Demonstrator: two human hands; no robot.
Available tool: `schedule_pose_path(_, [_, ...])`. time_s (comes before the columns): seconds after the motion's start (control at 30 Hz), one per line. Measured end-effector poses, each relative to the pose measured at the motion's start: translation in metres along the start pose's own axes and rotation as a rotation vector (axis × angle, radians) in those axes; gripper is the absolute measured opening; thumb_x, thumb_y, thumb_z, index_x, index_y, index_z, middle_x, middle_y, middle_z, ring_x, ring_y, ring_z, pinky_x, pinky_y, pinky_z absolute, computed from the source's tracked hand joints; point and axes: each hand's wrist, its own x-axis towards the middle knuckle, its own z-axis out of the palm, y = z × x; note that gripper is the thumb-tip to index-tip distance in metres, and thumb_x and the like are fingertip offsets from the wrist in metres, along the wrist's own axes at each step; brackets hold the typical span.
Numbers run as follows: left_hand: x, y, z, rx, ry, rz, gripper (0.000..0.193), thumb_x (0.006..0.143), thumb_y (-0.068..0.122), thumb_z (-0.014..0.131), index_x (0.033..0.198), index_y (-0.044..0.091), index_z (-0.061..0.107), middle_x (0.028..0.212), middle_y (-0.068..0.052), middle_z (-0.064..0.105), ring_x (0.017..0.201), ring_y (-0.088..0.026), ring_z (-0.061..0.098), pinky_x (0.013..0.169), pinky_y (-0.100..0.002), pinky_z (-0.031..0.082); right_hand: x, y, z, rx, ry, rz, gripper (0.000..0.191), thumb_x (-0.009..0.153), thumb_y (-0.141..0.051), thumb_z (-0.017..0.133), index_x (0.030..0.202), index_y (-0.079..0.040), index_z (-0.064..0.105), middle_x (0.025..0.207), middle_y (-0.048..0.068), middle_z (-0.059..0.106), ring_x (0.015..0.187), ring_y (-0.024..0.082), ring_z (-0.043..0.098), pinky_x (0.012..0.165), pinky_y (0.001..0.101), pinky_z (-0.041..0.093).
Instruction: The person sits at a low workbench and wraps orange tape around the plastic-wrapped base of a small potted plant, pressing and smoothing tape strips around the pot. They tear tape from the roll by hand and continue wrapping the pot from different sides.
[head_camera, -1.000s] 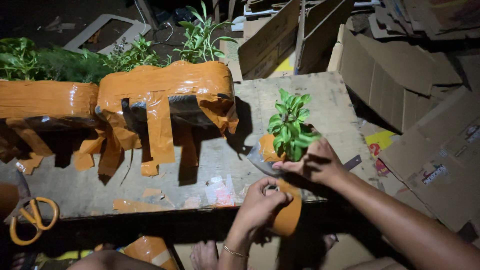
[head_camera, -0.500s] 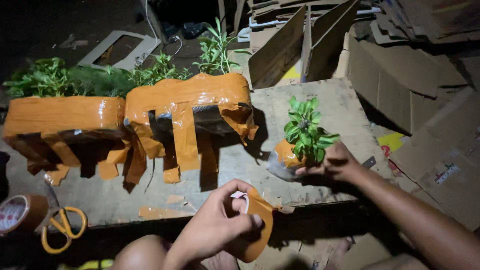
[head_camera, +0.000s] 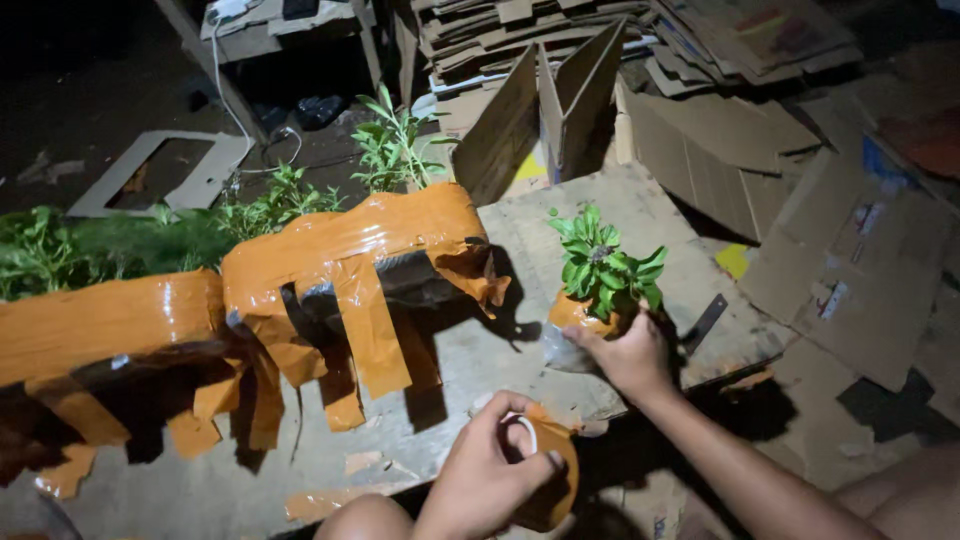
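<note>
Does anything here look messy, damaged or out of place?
Yes. Orange tape strips hang loose and crooked off the taped planter, and torn scraps litter the board. Flattened cardboard is piled untidily behind.

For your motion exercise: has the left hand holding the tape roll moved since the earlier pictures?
Yes. The left hand with the orange tape roll has shifted left, away from the small potted plant, toward the orange-taped planter.

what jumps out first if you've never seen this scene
Bright orange tape wraps the planters along the left, with strips hanging down over the board. At centre right, the right hand grips a small plant in a taped pot, and at the bottom the left hand holds a tape roll. Flattened cardboard is heaped behind on the right.
</note>
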Motion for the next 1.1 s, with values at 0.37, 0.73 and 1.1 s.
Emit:
schedule_pose_path(0.37, [-0.008, -0.002, -0.011, -0.072, 0.004, -0.05, 0.043, 0.076, -0.001, 0.078, 0.113, 0.007, 0.058, 0.069, 0.003, 0.055, 0.063, -0.005, 0.051, 0.057, -0.022, 0.043, 0.005, 0.023, 0.006, -0.141, 0.016, -0.154, 0.092, 0.06, -0.039, 0.098, 0.131, 0.002, 0.056, 0.123, 0.02, 0.065, 0.11, 0.032, 0.066, 0.093, 0.0415, 0.052])
schedule_pose_path(0.73, [0.003, 0.008, -0.033, -0.238, 0.076, -0.059, 0.041, 0.079, -0.001, 0.07, 0.116, 0.006, 0.055, 0.078, -0.005, 0.075, 0.066, -0.011, 0.067, 0.059, -0.028, 0.054, 0.018, 0.031, -0.035, 1.137, -0.352, 0.376, 0.068, 0.077, -0.023, 0.079, 0.138, -0.009, 0.054, 0.126, 0.007, 0.067, 0.113, 0.021, 0.068, 0.101, 0.0409, 0.056])
schedule_pose_path(1.1, [0.007, 0.018, -0.022, -0.329, 0.015, -0.033, 0.033, 0.08, -0.005, 0.066, 0.111, 0.003, 0.056, 0.075, -0.007, 0.073, 0.062, -0.013, 0.064, 0.058, -0.03, 0.053, 0.033, -0.03, -0.107, 1.595, -0.64, 0.563, 0.047, 0.092, -0.045, 0.068, 0.124, -0.011, 0.068, 0.126, 0.009, 0.07, 0.114, 0.028, 0.067, 0.101, 0.0469, 0.052])
